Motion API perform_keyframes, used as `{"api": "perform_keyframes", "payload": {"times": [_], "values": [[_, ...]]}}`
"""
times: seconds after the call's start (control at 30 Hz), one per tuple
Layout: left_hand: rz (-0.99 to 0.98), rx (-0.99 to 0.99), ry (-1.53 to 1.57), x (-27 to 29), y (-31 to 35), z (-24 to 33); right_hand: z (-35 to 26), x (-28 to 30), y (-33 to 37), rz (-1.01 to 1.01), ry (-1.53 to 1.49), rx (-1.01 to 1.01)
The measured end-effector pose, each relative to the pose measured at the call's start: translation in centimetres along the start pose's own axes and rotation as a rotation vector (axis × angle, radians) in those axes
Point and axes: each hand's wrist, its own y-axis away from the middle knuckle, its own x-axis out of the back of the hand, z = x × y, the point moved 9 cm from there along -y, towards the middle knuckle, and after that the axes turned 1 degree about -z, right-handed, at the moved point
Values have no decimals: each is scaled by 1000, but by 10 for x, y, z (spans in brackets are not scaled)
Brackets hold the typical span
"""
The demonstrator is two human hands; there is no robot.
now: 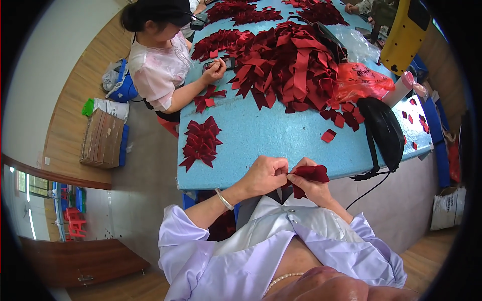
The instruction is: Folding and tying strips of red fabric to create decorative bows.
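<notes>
Just off the table's near edge, my right hand (312, 186) pinches a dark red ribbon bow (315, 173), its loops sticking out past the fingers and a tail hanging below. Right beside it, my left hand (266, 173) is closed, thumb and fingertips pressed together close to the bow's middle; whatever lies between them is too small to make out. On the table to the left of my hands lies a small pile of red bows (201, 143). A loose red fabric square (328, 136) rests beyond my right hand.
A large heap of red ribbon bows (291, 65) covers the middle of the blue table (251, 128). To the right are a black bag (381, 130) with a strap over the edge, a red plastic bag (361, 80) and a pink roll (400, 89). A co-worker (160, 65) sits at the left side.
</notes>
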Motion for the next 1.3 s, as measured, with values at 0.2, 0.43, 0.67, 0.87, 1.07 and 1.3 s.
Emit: {"api": "perform_keyframes", "payload": {"times": [0.2, 0.43, 0.67, 0.87, 1.07, 1.3], "values": [[-13, 136, 724, 17, 0, -31, 16, 15, -16, 87, -158, -45], [117, -170, 962, 12, 5, -19, 16, 0, -27, 70, -416, -11], [126, -236, 1232, 6, 10, -26, 16, -6, -20, 41, -480, -3], [140, -259, 631, 22, 12, -1, 19, -2, -20, -27, -457, 24], [309, -336, 688, 11, 13, -4, 20, -4, -22, 80, -449, 43], [470, -392, 750, 4, 14, -19, 22, -3, -23, 88, -499, 53]]}}
